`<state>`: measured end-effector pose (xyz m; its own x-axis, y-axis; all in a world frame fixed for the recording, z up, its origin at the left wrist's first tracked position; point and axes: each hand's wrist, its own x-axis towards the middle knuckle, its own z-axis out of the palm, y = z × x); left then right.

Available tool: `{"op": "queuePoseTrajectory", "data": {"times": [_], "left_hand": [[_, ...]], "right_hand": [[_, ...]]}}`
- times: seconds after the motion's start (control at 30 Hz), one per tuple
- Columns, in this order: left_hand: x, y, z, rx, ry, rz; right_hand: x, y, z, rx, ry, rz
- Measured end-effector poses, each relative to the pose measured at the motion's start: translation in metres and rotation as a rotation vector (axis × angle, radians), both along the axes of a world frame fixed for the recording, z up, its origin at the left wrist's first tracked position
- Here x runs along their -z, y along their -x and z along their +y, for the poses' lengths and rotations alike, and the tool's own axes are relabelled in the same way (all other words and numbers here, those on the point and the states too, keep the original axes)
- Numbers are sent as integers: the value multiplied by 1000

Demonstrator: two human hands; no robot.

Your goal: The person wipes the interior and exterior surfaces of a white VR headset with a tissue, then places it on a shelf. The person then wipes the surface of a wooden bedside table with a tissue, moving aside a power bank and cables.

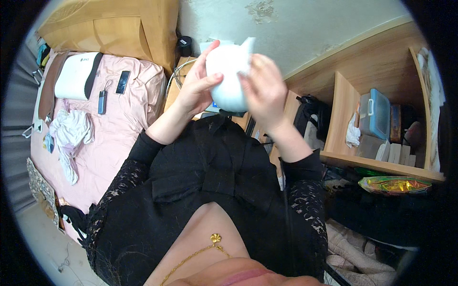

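Observation:
A smooth white rounded object [229, 77] is held up in front of my chest; what it is exactly I cannot tell. My left hand [196, 84] grips its left side, with the thumb across the front and the fingers behind. Against its right side is my right hand [265, 87], blurred, with its fingers curled. A pointed white flap [249, 43] sticks up above the right fingers. Whether that flap is part of the object or a separate tissue is unclear. Below and behind the object, a wooden bedside table [174, 93] is partly hidden.
On the left, a bed with a pink sheet [118, 118] bears a white pillow [76, 75], a phone [122, 82], a power bank [102, 102] and crumpled cloth [73, 128]. A wooden shelf [345, 87] at right holds a blue-lidded box [378, 112]. A black cylinder [185, 44] stands near the wall.

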<state>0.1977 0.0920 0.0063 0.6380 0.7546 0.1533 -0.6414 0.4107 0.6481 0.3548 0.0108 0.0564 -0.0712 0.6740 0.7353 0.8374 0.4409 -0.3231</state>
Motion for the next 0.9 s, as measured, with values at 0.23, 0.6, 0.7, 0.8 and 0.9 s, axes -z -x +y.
{"op": "queuePoseTrajectory", "data": {"times": [0.23,0.6,0.7,0.8,0.9], "left_hand": [[-2,19,10,-146,-18,-72],[-15,37,8,-444,-682,39],[-10,46,-1,-463,-770,82],[-12,51,-6,-560,-1213,191],[-22,53,-9,-609,-1322,30]], "right_hand": [[4,-5,-25,-295,-127,-346],[-32,33,-8,-347,-289,-340],[-48,23,-15,-79,-360,-79],[-51,27,-18,-395,-289,-203],[-37,29,-1,-242,-208,-97]]}}
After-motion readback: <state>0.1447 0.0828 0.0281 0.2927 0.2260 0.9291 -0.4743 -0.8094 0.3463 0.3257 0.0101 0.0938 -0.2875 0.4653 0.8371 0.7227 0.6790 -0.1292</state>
